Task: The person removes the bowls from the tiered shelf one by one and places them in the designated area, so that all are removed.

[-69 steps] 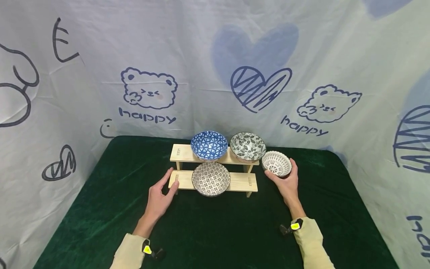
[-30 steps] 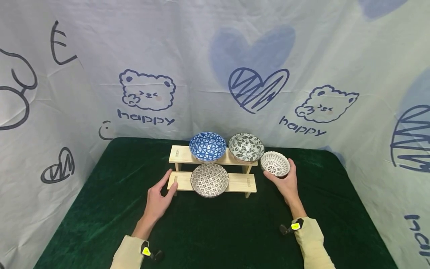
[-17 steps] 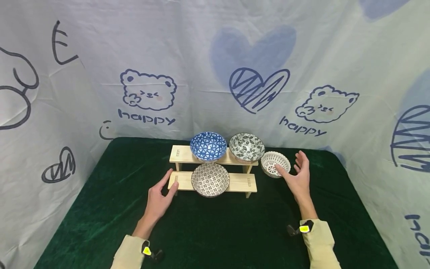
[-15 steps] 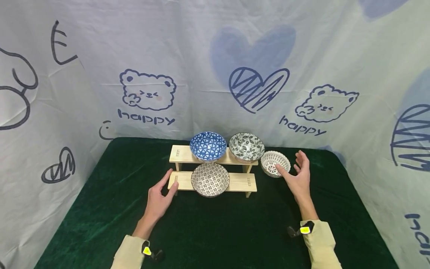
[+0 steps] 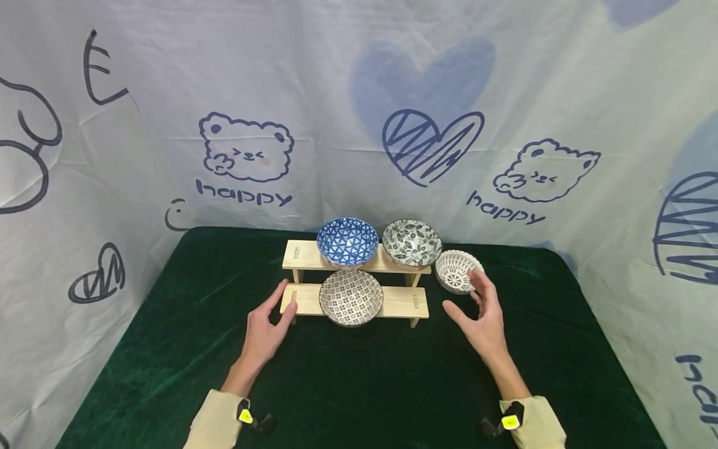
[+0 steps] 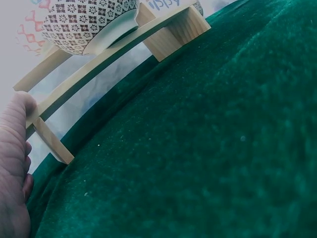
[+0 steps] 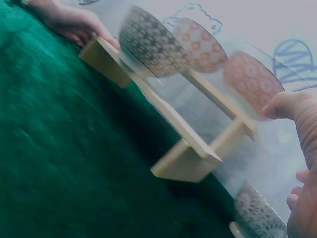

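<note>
My left hand [image 5: 266, 330] holds the left end of the two-tier wooden stand [image 5: 305, 299], thumb on the lower board and fingers curled at its end. On that board sits a brown-and-white patterned bowl [image 5: 351, 298]. A blue bowl [image 5: 348, 242] and a grey leaf-patterned bowl [image 5: 412, 244] occupy the upper board. Right of the stand, a small white bowl with dark marks [image 5: 457, 269] stands on the cloth. My right hand [image 5: 483, 324] is spread just in front of it, holding nothing; its fingertips overlap the bowl's right rim in the head view, contact unclear.
Dark green velvet cloth [image 5: 359, 386] covers the table. A white sheet [image 5: 336, 93] with bear and heart drawings hangs behind and at the sides. The right wrist view is blurred; there the stand's boards [image 7: 173, 119] stand raised on wooden legs.
My right hand has let go of the small white bowl, moved off to the right, then drawn back toward me. The bowl stays beside the stand. My left hand has not moved.
</note>
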Demonstrator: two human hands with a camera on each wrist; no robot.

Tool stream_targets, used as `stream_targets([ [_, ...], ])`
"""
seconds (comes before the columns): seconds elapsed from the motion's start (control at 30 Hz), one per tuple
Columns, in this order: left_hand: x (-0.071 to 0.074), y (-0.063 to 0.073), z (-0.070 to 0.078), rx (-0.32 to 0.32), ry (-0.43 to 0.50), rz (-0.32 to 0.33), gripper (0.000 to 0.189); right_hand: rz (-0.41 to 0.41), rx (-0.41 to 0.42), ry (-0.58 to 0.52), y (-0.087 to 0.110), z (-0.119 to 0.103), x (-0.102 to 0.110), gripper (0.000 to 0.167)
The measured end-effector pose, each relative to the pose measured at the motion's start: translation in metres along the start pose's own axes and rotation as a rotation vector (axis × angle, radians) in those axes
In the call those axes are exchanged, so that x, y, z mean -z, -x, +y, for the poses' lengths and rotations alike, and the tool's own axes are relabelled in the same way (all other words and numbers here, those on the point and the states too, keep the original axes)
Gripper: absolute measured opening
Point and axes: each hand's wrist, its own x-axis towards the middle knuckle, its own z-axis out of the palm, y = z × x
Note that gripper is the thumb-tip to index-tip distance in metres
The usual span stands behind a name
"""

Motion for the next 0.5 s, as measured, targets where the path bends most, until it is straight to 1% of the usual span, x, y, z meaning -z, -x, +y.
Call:
stream_targets([
  [0.1,0.0,0.001,0.0,0.001,0.005,-0.003,0.058,-0.028,0.025,-0.045,0.008,-0.003,-0.006,0.082],
  [0.23,0.0,0.001,0.0,0.003,0.001,-0.001,0.058,-0.072,0.054,-0.144,0.016,-0.007,-0.016,0.081],
  [0.33,0.0,0.001,0.0,0.003,-0.002,0.001,0.058,-0.121,0.065,-0.21,0.021,-0.01,-0.024,0.081],
  [0.43,0.0,0.0,0.0,0.001,-0.009,0.0,0.058,-0.195,0.072,-0.242,0.025,-0.013,-0.031,0.082],
  [0.5,0.0,0.0,0.0,0.002,-0.012,-0.001,0.057,-0.268,0.077,-0.273,0.027,-0.016,-0.035,0.083],
])
